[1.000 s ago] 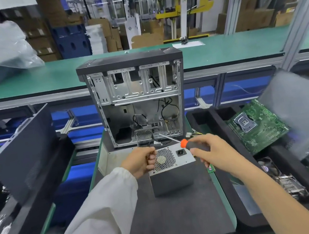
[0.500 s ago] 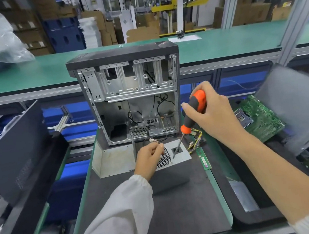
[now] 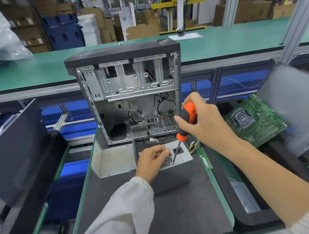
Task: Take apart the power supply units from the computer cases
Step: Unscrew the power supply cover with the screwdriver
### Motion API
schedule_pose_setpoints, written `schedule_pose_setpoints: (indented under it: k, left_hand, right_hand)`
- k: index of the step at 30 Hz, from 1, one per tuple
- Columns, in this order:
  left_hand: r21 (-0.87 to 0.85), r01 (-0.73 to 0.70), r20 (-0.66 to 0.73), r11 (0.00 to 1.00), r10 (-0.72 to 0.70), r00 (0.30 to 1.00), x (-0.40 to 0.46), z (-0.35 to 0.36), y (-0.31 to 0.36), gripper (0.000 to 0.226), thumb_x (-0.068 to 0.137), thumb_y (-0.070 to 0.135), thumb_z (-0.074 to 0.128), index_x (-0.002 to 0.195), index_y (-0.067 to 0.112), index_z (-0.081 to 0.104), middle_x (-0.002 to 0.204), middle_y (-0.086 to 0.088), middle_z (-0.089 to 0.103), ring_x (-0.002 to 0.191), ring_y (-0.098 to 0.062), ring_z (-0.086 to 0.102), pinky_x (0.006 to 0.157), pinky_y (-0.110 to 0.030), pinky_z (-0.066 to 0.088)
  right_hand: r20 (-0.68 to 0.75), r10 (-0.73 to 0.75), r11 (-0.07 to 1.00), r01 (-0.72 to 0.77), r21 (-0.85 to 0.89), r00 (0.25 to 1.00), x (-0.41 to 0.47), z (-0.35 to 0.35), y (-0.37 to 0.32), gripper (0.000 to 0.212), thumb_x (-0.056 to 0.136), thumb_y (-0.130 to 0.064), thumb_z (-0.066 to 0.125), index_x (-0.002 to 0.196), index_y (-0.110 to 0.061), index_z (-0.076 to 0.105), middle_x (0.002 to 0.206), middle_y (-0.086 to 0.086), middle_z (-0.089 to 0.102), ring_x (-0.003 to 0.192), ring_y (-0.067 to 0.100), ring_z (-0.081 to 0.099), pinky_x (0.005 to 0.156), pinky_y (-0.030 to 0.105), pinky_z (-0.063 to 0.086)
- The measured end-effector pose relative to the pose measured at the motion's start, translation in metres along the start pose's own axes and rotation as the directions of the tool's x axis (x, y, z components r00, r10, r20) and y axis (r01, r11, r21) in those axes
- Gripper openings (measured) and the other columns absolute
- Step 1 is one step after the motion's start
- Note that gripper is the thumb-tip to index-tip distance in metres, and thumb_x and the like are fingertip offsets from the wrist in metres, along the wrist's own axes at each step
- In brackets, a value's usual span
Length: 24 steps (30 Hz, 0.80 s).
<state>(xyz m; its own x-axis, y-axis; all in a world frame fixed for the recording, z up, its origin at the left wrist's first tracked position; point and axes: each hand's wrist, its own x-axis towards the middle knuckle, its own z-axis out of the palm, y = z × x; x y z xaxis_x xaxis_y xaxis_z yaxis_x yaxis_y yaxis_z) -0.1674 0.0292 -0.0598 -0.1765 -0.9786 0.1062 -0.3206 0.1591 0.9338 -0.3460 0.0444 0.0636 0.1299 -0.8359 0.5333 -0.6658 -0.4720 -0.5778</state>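
Our left hand (image 3: pixel 154 159) fingers curled, steadying the power supply unit (image 3: pixel 180 157) on the dark mat (image 3: pixel 178 209) before the open computer case (image 3: pixel 128 96), our right hand (image 3: pixel 202 125) gripping the orange screwdriver (image 3: pixel 186 125), tip seemingly on a screw.

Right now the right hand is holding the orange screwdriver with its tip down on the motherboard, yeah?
Not quite. In the head view the right hand holds the orange screwdriver, but its tip is down on the power supply unit, beside the left hand, not on the motherboard.
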Motion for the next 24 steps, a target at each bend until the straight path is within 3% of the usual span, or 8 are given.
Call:
schedule_pose_setpoints:
  k: [7, 10, 12, 21, 24]
  left_hand:
    - [-0.058, -0.002, 0.063, 0.998, 0.006, 0.998, -0.004, -0.005, 0.003, 0.011, 0.089, 0.025, 0.070, 0.081, 0.020, 0.077, 0.051, 0.008, 0.033, 0.055, -0.013, 0.027, 0.060, -0.027, 0.026]
    - [-0.031, -0.045, 0.138, 0.999, 0.049, 0.989, -0.007, -0.009, 0.006, 0.006, 0.087, 0.013, 0.071, 0.085, 0.015, 0.077, 0.043, 0.018, 0.044, 0.046, -0.002, 0.034, 0.055, -0.007, 0.029]
    - [-0.012, -0.062, 0.154, 0.998, 0.063, 0.986, -0.007, -0.011, 0.007, 0.007, 0.087, 0.008, 0.070, 0.090, 0.010, 0.076, 0.043, 0.023, 0.048, 0.045, 0.003, 0.040, 0.054, -0.003, 0.031]
    - [0.021, -0.048, 0.138, 0.999, 0.044, 0.989, -0.006, -0.009, 0.007, 0.011, 0.083, 0.014, 0.076, 0.093, 0.009, 0.078, 0.042, 0.022, 0.046, 0.045, -0.001, 0.034, 0.051, -0.006, 0.027]
    - [0.003, -0.042, 0.140, 0.999, 0.042, 0.989, -0.006, -0.010, 0.006, 0.009, 0.083, 0.015, 0.077, 0.090, 0.011, 0.078, 0.041, 0.019, 0.043, 0.046, -0.003, 0.030, 0.051, -0.007, 0.026]
  right_hand:
    - [0.010, -0.011, 1.000, 0.011, 0.021, 1.000, -0.001, 0.002, 0.000, 0.031, 0.085, -0.034, 0.068, 0.093, -0.026, 0.040, 0.069, -0.007, 0.053, 0.069, 0.003, 0.055, 0.056, 0.013, 0.044]
    - [0.016, -0.018, 1.000, 0.018, 0.022, 1.000, -0.001, 0.004, -0.001, 0.030, 0.085, -0.034, 0.068, 0.094, -0.024, 0.041, 0.070, -0.009, 0.052, 0.070, 0.001, 0.055, 0.056, 0.010, 0.043]
    - [0.021, -0.015, 1.000, 0.015, 0.021, 1.000, 0.000, 0.004, -0.001, 0.029, 0.085, -0.035, 0.067, 0.094, -0.025, 0.041, 0.069, -0.010, 0.052, 0.069, -0.001, 0.055, 0.056, 0.008, 0.042]
    - [0.055, -0.005, 1.000, 0.005, -0.005, 0.998, 0.001, 0.003, -0.003, 0.030, 0.085, -0.035, 0.067, 0.094, -0.021, 0.042, 0.067, -0.008, 0.052, 0.061, 0.001, 0.054, 0.052, 0.011, 0.041]
    - [0.151, -0.039, 0.988, 0.060, -0.140, 0.988, 0.005, -0.002, -0.015, 0.039, 0.086, -0.052, 0.057, 0.092, -0.018, 0.041, 0.060, -0.004, 0.048, 0.052, 0.009, 0.049, 0.048, 0.018, 0.040]
